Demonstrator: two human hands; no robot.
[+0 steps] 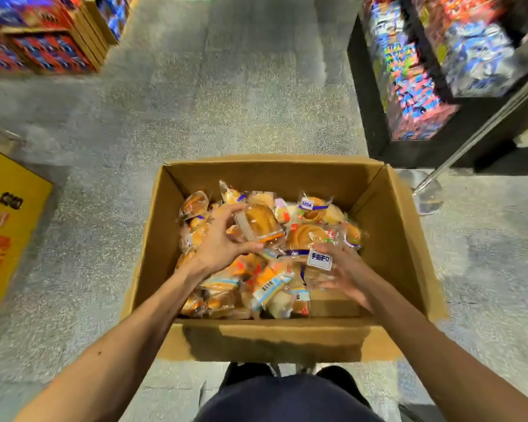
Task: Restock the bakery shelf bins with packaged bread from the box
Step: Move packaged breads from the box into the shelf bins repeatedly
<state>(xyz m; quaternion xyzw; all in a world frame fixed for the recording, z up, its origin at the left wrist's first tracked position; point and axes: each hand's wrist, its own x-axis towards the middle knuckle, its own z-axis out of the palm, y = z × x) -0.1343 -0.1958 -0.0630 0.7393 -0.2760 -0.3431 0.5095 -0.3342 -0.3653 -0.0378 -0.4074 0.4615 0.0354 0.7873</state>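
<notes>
L grip [223, 239] closed round a clear-wrapped golden bread loaf [261, 223]. R grip [345, 269] curls on a clear bread pack w/ white label [319, 259]; its blue Chinese chars are too blurred to read. Both are inside the open brown cardboard box [387, 239], atop more wrapped buns, on the grey speckled floor [226, 102].

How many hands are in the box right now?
2. The left hand grips a bread packet above the middle of the box; the right hand curls around a white-labelled packet nearer the right wall.
</notes>
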